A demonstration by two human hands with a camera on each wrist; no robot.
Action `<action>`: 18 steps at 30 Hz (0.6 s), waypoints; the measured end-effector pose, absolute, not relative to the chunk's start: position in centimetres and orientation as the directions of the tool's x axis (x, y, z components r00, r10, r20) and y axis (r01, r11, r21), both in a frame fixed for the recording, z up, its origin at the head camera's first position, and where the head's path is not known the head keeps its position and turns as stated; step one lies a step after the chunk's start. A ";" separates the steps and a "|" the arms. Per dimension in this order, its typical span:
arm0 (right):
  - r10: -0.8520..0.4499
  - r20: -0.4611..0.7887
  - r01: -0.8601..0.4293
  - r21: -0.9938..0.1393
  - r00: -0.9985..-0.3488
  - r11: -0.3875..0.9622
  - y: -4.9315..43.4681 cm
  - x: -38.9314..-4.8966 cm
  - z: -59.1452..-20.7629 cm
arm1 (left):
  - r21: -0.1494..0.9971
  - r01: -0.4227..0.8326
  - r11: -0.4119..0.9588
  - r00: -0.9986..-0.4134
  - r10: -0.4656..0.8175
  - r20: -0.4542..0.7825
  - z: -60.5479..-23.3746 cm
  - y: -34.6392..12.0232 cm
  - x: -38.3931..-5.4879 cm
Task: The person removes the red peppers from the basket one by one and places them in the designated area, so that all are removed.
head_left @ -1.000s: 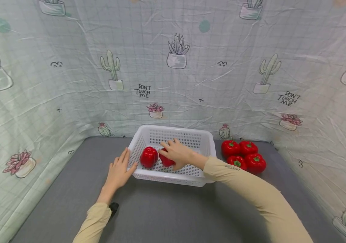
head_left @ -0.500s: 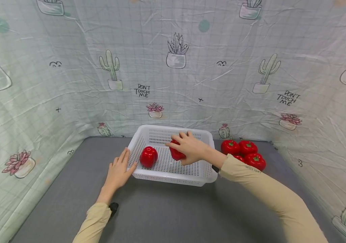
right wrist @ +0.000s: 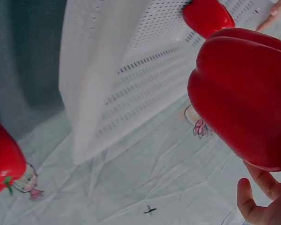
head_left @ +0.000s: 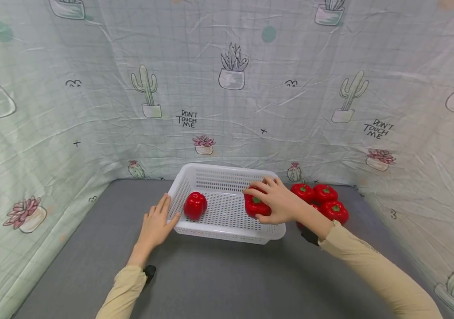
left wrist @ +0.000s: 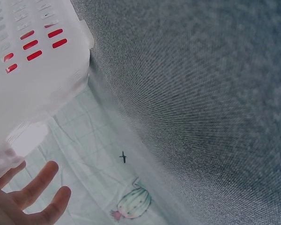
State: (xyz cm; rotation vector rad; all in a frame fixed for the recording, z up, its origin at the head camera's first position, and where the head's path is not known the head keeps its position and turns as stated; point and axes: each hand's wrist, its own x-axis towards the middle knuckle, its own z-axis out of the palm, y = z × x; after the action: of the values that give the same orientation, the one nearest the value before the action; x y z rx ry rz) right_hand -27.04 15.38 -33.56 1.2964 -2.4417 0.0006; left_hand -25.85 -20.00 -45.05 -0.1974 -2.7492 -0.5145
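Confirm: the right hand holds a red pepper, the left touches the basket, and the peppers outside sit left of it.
No: the head view shows the peppers outside sit right of the basket. The right hand holds a red pepper; the left hand touches the basket.

The table (head_left: 219,279) is flat and dark grey, its surface finely textured like woven cloth. Directly on it stands a white, rectangular, perforated plastic basket (head_left: 227,231), upright. Just beside the basket's right end sit glossy, rounded red bell peppers with green stems (head_left: 325,193), clustered closely, one mostly hidden.
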 end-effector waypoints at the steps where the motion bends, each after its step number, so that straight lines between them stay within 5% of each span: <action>1: -0.793 0.333 -0.796 0.165 -0.511 0.582 15.7 -26.9 -33.7 | 0.328 0.197 0.924 -0.933 0.075 0.351 -45.0 -20.0 -25.9; 18: -0.673 0.523 -0.734 0.124 -0.523 0.668 19.2 -24.9 -35.9 | 0.339 0.206 0.918 -0.934 0.081 0.347 -45.1 -20.1 -25.9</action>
State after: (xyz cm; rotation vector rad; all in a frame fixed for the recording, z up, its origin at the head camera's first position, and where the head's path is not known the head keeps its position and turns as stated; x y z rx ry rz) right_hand -24.90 19.24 -35.94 1.0859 -2.3419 0.1505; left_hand -25.93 -20.12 -45.10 -0.2121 -2.7499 -0.5370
